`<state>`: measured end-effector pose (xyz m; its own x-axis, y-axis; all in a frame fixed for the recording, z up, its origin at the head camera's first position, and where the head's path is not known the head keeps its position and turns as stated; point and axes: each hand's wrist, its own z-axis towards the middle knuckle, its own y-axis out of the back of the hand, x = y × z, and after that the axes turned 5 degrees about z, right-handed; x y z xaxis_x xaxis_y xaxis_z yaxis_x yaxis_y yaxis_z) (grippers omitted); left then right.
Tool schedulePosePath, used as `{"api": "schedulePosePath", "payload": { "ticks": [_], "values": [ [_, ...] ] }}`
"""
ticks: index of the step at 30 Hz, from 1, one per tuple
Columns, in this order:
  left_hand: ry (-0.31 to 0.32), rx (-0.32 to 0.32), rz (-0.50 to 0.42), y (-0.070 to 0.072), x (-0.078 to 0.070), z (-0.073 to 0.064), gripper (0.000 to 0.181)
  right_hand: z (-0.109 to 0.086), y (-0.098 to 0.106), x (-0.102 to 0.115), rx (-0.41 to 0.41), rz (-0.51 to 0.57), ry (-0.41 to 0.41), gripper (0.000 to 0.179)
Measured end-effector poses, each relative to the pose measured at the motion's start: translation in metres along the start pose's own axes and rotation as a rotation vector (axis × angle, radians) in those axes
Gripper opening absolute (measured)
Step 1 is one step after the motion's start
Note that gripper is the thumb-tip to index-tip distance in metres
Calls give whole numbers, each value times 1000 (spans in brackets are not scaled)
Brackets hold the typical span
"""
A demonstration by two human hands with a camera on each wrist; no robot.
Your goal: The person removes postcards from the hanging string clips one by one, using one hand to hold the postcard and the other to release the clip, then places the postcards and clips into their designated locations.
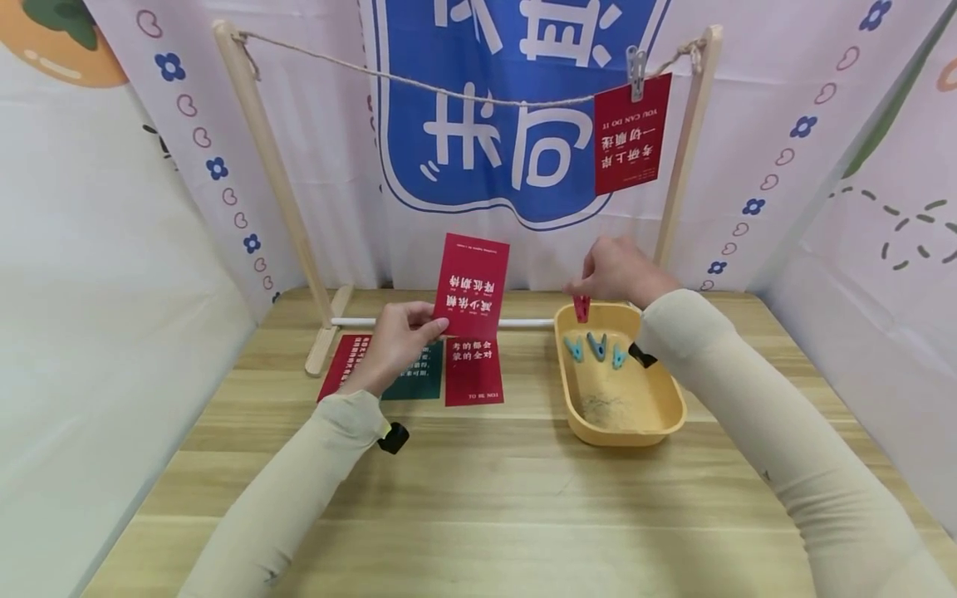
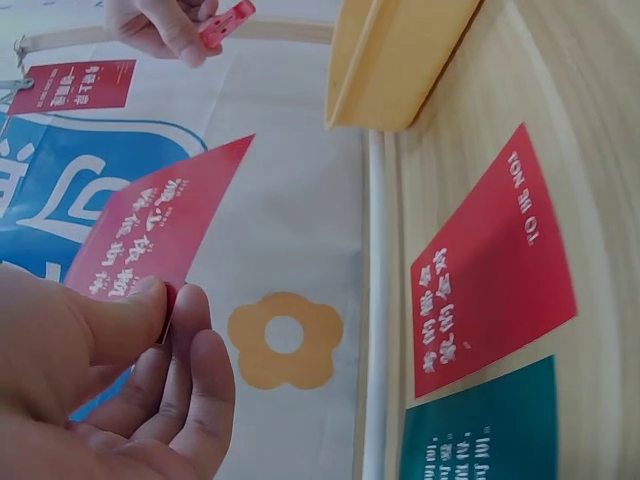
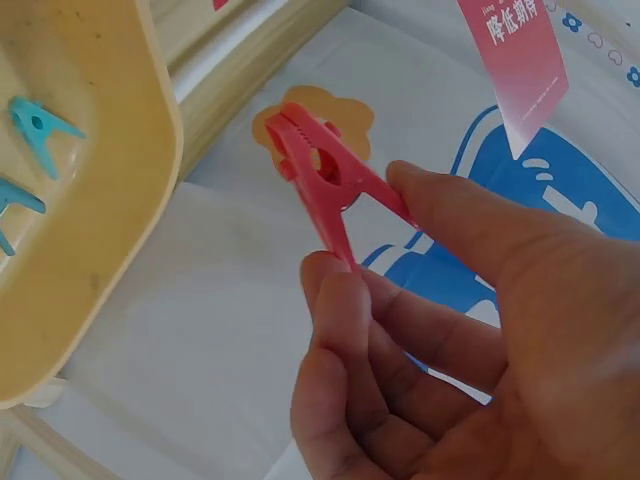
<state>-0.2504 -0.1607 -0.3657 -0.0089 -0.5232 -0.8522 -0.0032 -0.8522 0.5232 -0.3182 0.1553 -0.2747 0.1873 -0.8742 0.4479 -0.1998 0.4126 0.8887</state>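
Observation:
Between thumb and fingers my left hand point(image 1: 399, 336) pinches a red card point(image 1: 473, 282) with white writing by its lower corner, raised above the table. My right hand point(image 1: 619, 270) pinches a red clothespin point(image 1: 581, 309) by its handle ends, over the far end of a yellow tray point(image 1: 661, 423). In the right wrist view the clothespin point(image 3: 320, 175) points away from the fingers, its jaws holding nothing. A twine line point(image 1: 419, 85) spans two wooden posts; on its right part a grey clothespin point(image 1: 636, 73) holds another red card point(image 1: 631, 137).
Several blue and teal clothespins point(image 1: 596, 346) lie in the tray. On the table behind my left hand are a red card point(image 1: 474, 374), a green card point(image 1: 419, 378) and another red card point(image 1: 338, 365). A white rod point(image 1: 523, 323) joins the bases of the left post point(image 1: 277, 174) and right post point(image 1: 688, 158).

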Motion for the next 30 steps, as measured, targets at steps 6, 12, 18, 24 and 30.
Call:
{"api": "schedulePosePath", "payload": {
  "ticks": [6, 12, 18, 24, 30],
  "values": [
    [25, 36, 2, -7, 6, -7, 26, 0, -6, -4, 58, -72, -10, 32],
    [65, 56, -11, -16, 9, -12, 25, 1, -15, -11, 117, -101, -14, 36],
    [55, 71, -20, -26, 12, -16, 22, -1, -26, -18, 160, -125, -29, 34],
    [89, 89, -28, -32, 13, -17, 22, -3, -38, -21, 177, -142, -26, 37],
    [147, 114, 5, -38, 14, -18, 23, -1, -49, -28, 197, -111, -14, 45]
  ]
}}
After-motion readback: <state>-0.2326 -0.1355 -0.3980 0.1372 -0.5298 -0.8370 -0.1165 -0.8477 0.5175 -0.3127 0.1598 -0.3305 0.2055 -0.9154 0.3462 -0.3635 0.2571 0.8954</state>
